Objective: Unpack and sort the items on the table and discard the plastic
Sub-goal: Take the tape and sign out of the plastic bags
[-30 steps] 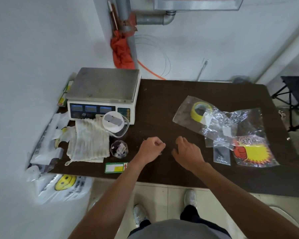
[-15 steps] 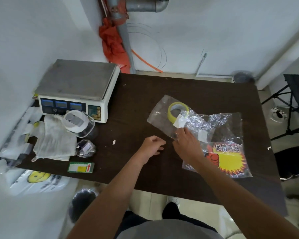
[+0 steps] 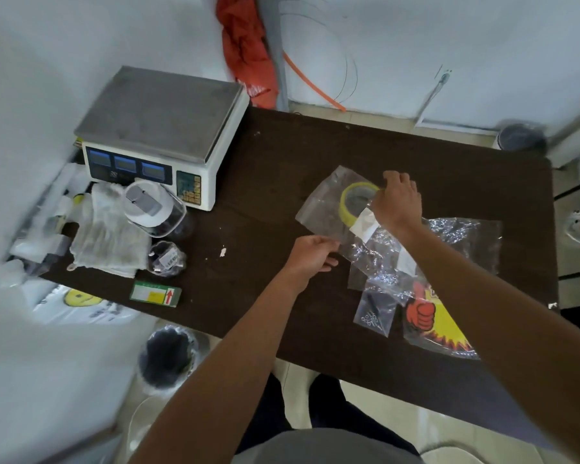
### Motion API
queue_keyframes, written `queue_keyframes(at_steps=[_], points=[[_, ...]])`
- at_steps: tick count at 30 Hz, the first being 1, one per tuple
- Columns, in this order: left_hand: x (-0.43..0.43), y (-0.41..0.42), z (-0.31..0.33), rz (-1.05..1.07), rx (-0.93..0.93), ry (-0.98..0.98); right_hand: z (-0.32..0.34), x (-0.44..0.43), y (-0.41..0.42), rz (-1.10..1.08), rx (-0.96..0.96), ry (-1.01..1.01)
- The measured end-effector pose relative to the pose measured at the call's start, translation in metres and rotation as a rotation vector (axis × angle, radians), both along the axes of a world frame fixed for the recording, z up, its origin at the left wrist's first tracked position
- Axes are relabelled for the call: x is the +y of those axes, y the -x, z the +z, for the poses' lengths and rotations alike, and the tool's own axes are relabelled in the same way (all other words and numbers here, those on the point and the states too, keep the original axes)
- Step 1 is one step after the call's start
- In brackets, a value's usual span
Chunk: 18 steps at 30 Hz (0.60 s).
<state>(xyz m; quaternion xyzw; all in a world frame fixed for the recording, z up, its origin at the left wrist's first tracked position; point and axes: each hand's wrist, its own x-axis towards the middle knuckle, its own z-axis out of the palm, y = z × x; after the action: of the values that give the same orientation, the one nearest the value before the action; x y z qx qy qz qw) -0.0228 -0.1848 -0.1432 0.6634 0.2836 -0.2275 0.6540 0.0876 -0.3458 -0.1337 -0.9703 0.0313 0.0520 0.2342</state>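
A clear plastic bag (image 3: 322,209) with a roll of yellow tape (image 3: 352,200) inside lies on the dark table (image 3: 282,155). My right hand (image 3: 397,202) rests on the bag's right side, fingers curled over the tape roll. My left hand (image 3: 310,254) pinches the bag's near edge. Right of them lie a crinkled clear bag (image 3: 462,239), a small bag of screws (image 3: 375,311) and a bagged yellow and red promo sign (image 3: 439,326), partly hidden by my right forearm.
A weighing scale (image 3: 161,135) stands at the back left. In front of it are a lidded clear jar (image 3: 154,209), a white cloth (image 3: 111,239), a small round container (image 3: 166,259) and a green box (image 3: 155,294). A black-lined bin (image 3: 168,358) sits on the floor under the table's near edge.
My right hand has reached forward from the table's front onto the tape bag. My left hand opened from a fist and took the bag's near edge. The view has shifted right.
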Motion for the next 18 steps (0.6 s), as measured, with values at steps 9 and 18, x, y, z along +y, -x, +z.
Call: queue_keyframes(at_steps=[9,18], points=[[0.019,0.039,-0.008,-0.032,-0.011,0.027,-0.016,0.006,-0.026,-0.031,0.266,0.059],[0.036,0.085,-0.022,-0.221,0.069,-0.046,-0.024,0.01,-0.02,-0.03,0.17,0.123]])
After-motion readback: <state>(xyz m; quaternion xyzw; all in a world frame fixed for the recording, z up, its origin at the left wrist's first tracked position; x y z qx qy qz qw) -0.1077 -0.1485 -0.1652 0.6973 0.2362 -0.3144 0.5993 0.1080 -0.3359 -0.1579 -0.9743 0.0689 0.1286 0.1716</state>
